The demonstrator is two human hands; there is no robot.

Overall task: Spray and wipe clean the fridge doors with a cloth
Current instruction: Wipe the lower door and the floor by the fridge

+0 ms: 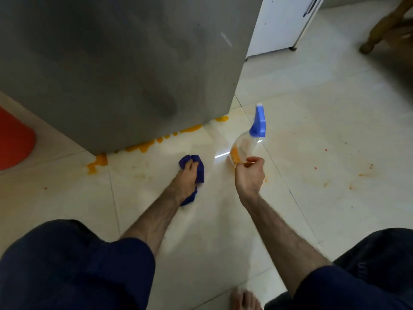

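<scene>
Left hand grips cloth — right hand holds spray bottle.

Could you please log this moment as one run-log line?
left hand: grips blue cloth | right hand: holds spray bottle | fridge door: untouched | floor: orange spill

The room is dim and the light soft and flat; the pale floor tiles carry a muted sheen, with one short bright streak of glare just left of the spray bottle; the grey fridge door is darkly mottled and shows smeared, vague reflections; the bottle's blue head is motion-blurred, as is the brown chair leg at the upper right; edges bow from the wide lens; the dark trousers at the bottom lose nearly all detail in shadow.
</scene>
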